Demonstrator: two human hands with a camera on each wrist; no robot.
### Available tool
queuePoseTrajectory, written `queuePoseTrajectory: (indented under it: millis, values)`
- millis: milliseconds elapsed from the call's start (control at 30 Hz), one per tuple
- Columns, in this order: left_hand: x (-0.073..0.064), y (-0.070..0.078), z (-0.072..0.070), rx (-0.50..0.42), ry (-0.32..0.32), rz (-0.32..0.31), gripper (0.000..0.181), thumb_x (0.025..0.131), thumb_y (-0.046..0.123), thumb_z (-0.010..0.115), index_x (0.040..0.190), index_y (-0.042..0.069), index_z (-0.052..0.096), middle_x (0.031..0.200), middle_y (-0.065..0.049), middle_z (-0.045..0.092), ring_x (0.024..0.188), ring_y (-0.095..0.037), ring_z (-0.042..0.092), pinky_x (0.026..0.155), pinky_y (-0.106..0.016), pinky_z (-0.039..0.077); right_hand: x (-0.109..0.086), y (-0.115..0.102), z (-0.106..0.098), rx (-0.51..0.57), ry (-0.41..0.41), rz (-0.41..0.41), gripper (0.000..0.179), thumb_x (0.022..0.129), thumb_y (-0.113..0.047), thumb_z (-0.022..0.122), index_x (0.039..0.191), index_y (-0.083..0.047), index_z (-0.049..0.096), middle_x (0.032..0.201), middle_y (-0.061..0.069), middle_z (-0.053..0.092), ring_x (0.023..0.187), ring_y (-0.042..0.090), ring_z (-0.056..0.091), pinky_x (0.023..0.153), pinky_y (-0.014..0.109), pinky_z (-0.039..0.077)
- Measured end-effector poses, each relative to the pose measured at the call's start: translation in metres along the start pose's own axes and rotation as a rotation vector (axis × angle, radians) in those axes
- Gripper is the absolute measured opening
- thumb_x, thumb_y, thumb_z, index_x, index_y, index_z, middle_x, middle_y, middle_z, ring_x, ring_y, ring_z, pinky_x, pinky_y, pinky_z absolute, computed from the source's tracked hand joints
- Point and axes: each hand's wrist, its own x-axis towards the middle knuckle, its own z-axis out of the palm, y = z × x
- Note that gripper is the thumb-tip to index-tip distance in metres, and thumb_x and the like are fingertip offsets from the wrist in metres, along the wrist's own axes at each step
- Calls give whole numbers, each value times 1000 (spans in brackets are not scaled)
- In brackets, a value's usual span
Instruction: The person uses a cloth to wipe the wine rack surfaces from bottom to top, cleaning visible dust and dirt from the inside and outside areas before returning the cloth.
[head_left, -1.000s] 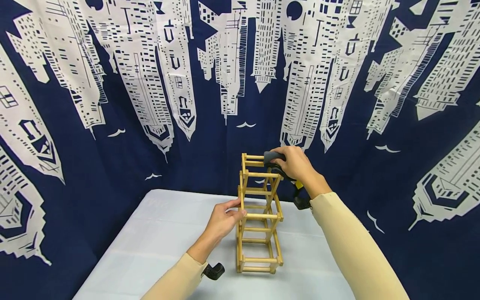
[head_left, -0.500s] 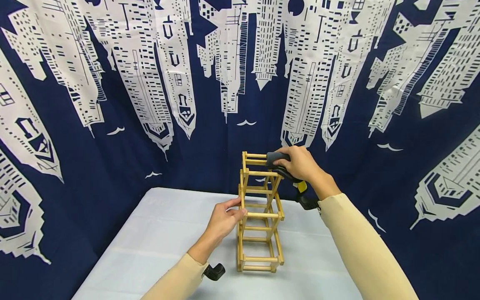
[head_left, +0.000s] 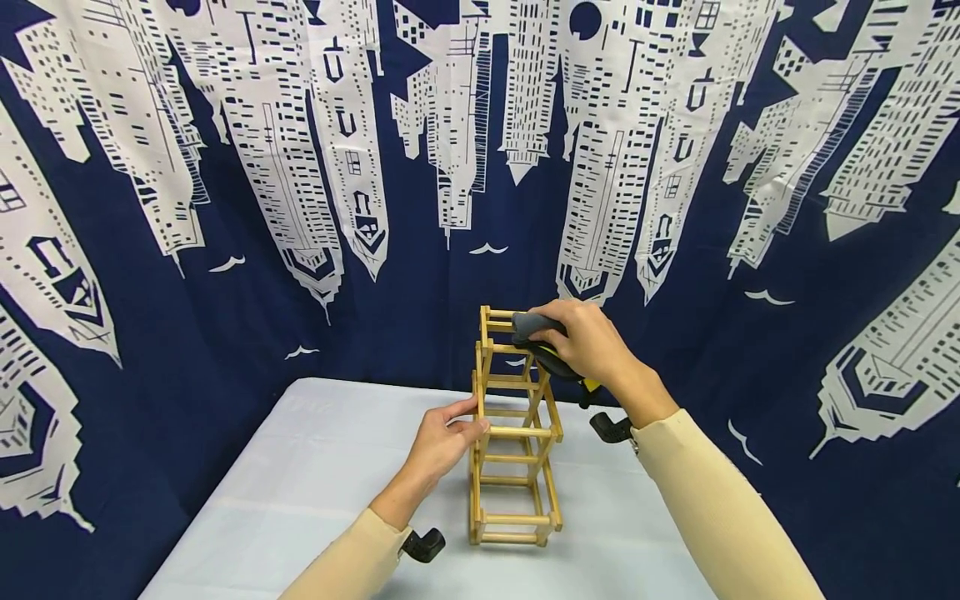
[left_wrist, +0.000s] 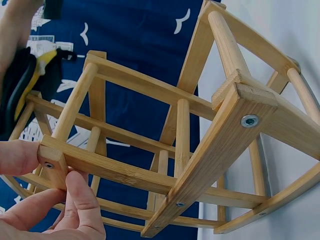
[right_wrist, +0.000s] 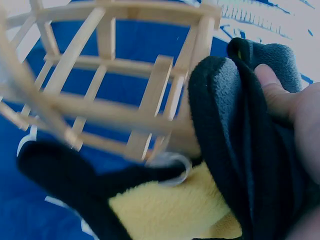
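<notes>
The wooden rack [head_left: 517, 432] rests with its lower end on the pale table [head_left: 337, 467], straight in front of the person. The left hand [head_left: 442, 437] pinches its left side about halfway up, thumb and fingers closed round a corner where two bars meet, and keeps the same spot as half a second ago. At the top, the right hand [head_left: 588, 337] clamps a bunched grey-and-black cloth [head_left: 536, 325] between thumb and fingers. What has changed is up here: the cloth is farther left along the top rungs and hides more of them, so, as I judge it, the rubbing is on the upper end while the other hand steadies the frame. A yellow fleecy piece [right_wrist: 170, 205] and dark folds hang below the right hand; these loose parts could snag on the bars, and the crossing rungs break up any long sweep. A pale ring beside the yellow is too blurred to name. Black wrist devices [head_left: 423, 546] sit at both cuffs, and behind the table hangs a navy curtain [head_left: 420, 325] with an upside-down white skyline
</notes>
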Motion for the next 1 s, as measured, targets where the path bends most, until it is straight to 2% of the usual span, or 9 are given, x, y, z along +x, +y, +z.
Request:
queuePoseTrajectory:
  millis: [167, 367, 533, 767, 1000]
  values:
    - [0, -1, -1, 10, -4, 2, 59, 109, 15, 80, 163, -2, 64, 141, -23, 83, 113, -13, 83, 112, -42, 63, 13, -20, 15, -2, 22, -74, 34, 100, -11, 92, 134, -10, 86, 126, 12, 88, 114, 36, 81, 100, 56, 67]
    - [-1, 0, -2, 11, 2, 7, 58, 109, 17, 80, 163, 1, 65, 135, -22, 86, 111, -13, 82, 106, -35, 63, 36, -35, 36, -33, -37, -84, 32, 105, -19, 89, 135, -11, 84, 126, 11, 88, 113, 35, 82, 98, 56, 68]
    - [-1, -2, -2, -8, -4, 14, 58, 109, 15, 81, 163, 2, 65, 135, -22, 85, 103, -8, 80, 93, -25, 60, 54, -34, 47, -86, -51, -28, 27, 107, -20, 87, 134, -13, 86, 123, 9, 89, 112, 35, 82, 100, 55, 68]
    - [-2, -4, 1, -14, 1, 9, 59, 109, 14, 81, 164, 3, 64, 133, -23, 85, 98, -3, 76, 90, -23, 58, 71, -22, 62, -133, -42, 99, 25, 112, -24, 81, 136, -16, 85, 126, 10, 88, 115, 37, 83, 100, 57, 67]
    - [0, -5, -2, -8, -1, 11, 59, 109, 16, 81, 164, 3, 65, 136, -22, 85, 101, -5, 78, 92, -24, 60, 79, -17, 69, -56, -66, 192, 28, 114, -32, 79, 138, -18, 83, 128, 11, 88, 113, 37, 84, 96, 58, 68]
